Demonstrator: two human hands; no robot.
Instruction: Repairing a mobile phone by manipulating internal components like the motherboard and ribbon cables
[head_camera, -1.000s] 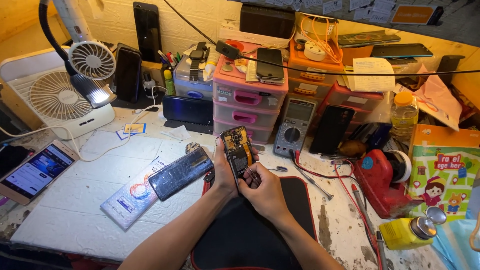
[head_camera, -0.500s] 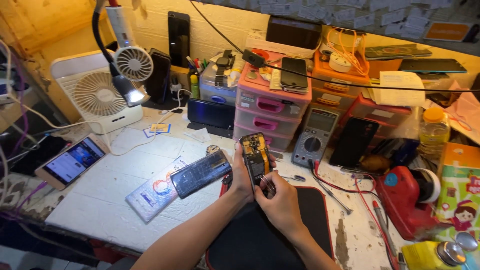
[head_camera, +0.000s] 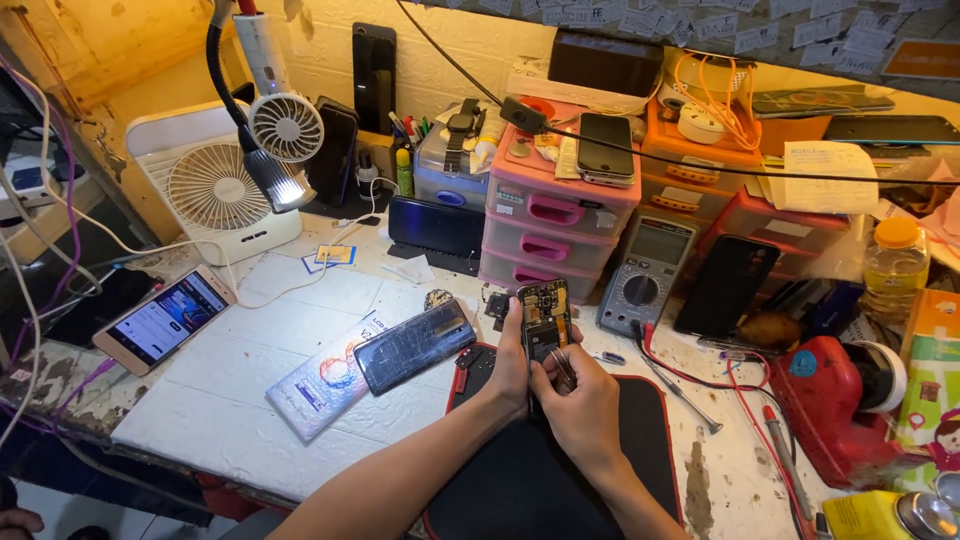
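My left hand (head_camera: 508, 368) grips an opened phone (head_camera: 543, 312) upright, its bare circuit board facing me, above a black work mat (head_camera: 640, 440). My right hand (head_camera: 578, 405) pinches thin metal tweezers (head_camera: 561, 368) against the lower part of that phone. A detached dark glossy back cover (head_camera: 413, 345) lies on a flat white packet (head_camera: 325, 385) just left of my hands. A small loose part (head_camera: 437, 299) sits beyond it on the white table (head_camera: 230, 410).
Pink drawer units (head_camera: 548, 215) and a grey multimeter (head_camera: 648, 272) stand behind the hands. A lit phone (head_camera: 165, 319) lies far left near white fans (head_camera: 215, 190). A red tool (head_camera: 835, 405), screwdriver (head_camera: 680, 390) and probe leads (head_camera: 745, 400) lie to the right.
The view has swung left and drawn nearer to the desk. My hands keep the opened phone and tweezers in much the same pose.
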